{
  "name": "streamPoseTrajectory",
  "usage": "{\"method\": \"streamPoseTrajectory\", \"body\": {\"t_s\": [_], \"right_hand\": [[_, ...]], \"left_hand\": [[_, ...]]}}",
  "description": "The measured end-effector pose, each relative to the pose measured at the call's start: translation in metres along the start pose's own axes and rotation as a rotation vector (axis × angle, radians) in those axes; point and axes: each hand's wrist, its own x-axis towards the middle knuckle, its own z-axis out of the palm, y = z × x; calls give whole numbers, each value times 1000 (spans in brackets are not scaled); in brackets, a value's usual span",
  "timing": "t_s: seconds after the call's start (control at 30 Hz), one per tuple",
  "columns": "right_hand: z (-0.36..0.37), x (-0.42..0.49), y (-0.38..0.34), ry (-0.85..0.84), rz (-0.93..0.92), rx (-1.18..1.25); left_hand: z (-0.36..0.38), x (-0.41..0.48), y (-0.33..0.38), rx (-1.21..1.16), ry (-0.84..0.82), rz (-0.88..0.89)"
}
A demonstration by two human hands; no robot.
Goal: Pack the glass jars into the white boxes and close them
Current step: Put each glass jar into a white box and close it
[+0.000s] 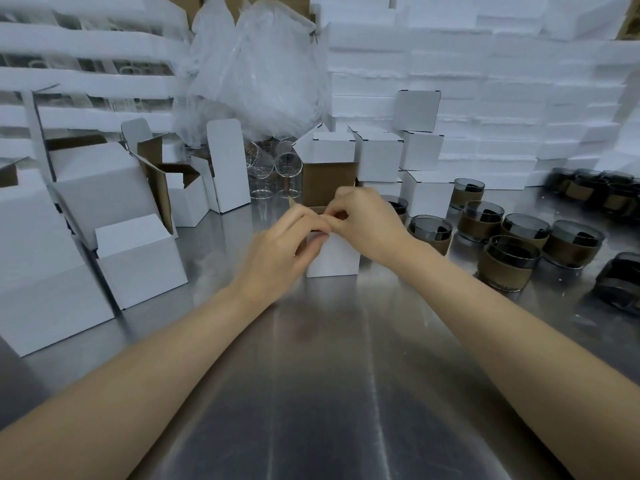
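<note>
Small white cardboard box (332,258): upright at centre of the brushed steel worktop (329,393), tall lid flap raised at the rear, brown inner face toward the camera. Contents hidden by the hands.

Left hand (277,251): fingers curled, pinching a small brown flap at the box's open top, front-left edge.

Right hand (363,220): fingers curled, pinching the same top edge from the right, fingertips touching those of the left hand.

Smoky glass jars with brown sleeves (507,268): grouped on the worktop to the right of the box, upright, apart from both hands.

Clear glass tumblers (273,174): behind the box.

Open white boxes (142,261): clustered at left, flaps raised.

Closed white boxes (377,157): stacked behind, right of centre.

Crumpled clear plastic bag (256,71): above the tumblers.

White foam sheets (485,81): piled along the rear.
</note>
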Motion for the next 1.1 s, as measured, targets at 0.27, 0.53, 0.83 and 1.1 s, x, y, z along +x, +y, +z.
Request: {"method": "streamPoseTrajectory", "body": {"t_s": [0.27, 0.53, 0.83, 1.1], "right_hand": [[16, -11, 2, 751, 197, 432], [43, -22, 1, 626, 377, 821], [38, -18, 12, 594, 390, 991], [40, -20, 7, 331, 311, 1101]], "left_hand": [[0, 3, -13, -164, 234, -349], [3, -1, -17, -168, -28, -328], [3, -1, -18, -245, -136, -410], [3, 3, -19, -426, -127, -536]]}}
